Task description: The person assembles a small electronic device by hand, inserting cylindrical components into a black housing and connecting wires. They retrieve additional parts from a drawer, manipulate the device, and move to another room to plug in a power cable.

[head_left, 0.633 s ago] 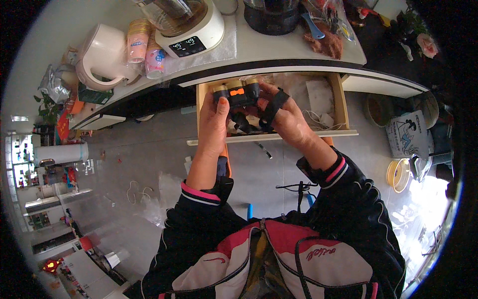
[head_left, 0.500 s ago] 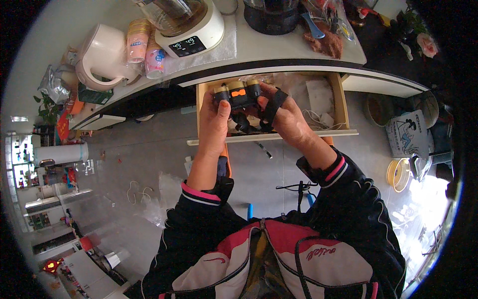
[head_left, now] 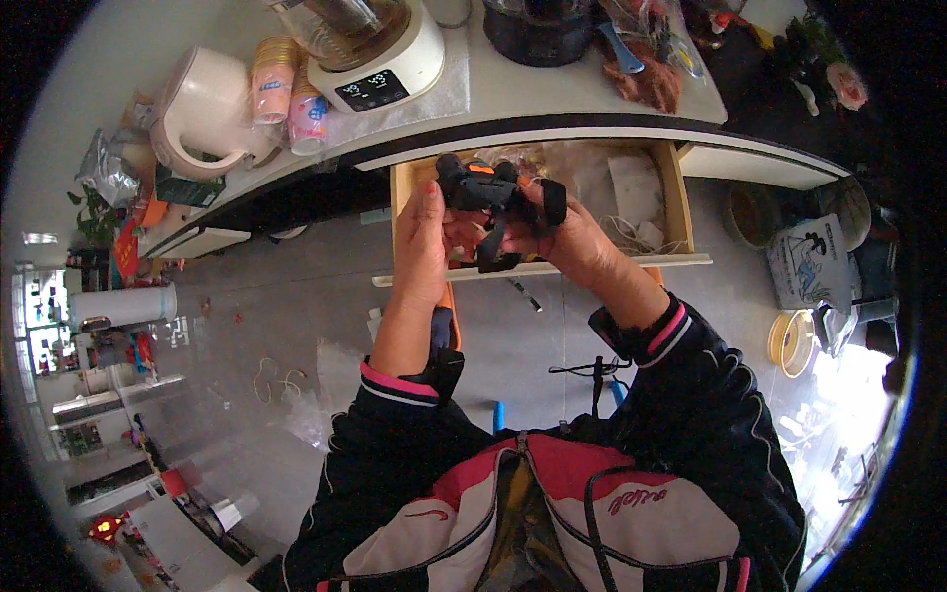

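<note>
Over the open drawer point(head_left: 681, 202) I hold a black headlamp point(head_left: 483, 189) between both hands. It has several short round barrels, an orange patch on top and dark straps hanging below. My left hand point(head_left: 424, 237) grips its left side, the thumb pointing up along it. On the other side my right hand point(head_left: 572, 235) is closed on it and on a loop of the black strap point(head_left: 553, 201). The fingertips under the headlamp are partly hidden. Beneath the hands, the drawer holds clear plastic bags, a white packet point(head_left: 634, 189) and a white cable point(head_left: 646, 237).
On the counter point(head_left: 513, 94) behind the drawer stand a cream kettle point(head_left: 202, 109), stacked paper cups point(head_left: 273, 84), a white appliance with a lit display point(head_left: 395, 69) and a dark pot point(head_left: 538, 35). A brown cloth point(head_left: 651, 89) lies farther right. A yellow basket point(head_left: 791, 345) sits on the floor.
The headlamp has turned in my hands: its gold-rimmed barrel ends no longer show and its dark body now faces up. Its strap hangs lower between my hands.
</note>
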Demonstrator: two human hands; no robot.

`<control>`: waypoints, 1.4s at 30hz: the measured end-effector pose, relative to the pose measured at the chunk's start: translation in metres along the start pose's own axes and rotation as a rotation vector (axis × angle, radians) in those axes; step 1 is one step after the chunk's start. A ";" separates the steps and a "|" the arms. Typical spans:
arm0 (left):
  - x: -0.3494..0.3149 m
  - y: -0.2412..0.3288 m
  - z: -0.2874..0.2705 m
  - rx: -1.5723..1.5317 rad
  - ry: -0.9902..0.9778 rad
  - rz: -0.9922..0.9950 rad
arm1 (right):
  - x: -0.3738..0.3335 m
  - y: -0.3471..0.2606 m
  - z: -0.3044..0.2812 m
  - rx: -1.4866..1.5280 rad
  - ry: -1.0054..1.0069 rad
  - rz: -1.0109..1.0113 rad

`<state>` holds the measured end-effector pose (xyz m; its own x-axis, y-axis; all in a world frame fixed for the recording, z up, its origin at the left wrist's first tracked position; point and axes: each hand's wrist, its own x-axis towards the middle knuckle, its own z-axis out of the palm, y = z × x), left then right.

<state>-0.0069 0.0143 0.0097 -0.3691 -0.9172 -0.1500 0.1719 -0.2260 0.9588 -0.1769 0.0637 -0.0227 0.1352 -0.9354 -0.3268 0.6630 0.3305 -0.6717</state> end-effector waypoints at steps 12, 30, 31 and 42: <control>0.006 -0.006 -0.006 -0.068 -0.010 0.013 | -0.003 -0.001 0.004 -0.034 0.018 0.063; 0.010 -0.013 -0.004 0.192 0.128 -0.099 | 0.007 0.010 0.009 -0.950 0.321 -0.773; 0.011 -0.014 -0.003 0.206 0.090 -0.123 | 0.006 0.011 0.009 -1.017 0.306 -0.742; 0.007 -0.018 -0.012 0.606 0.105 0.124 | 0.008 0.006 -0.004 -0.318 0.131 -0.205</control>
<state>-0.0017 0.0081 -0.0116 -0.2828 -0.9589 -0.0220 -0.3519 0.0824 0.9324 -0.1750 0.0589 -0.0320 -0.0852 -0.9687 -0.2330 0.4029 0.1804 -0.8973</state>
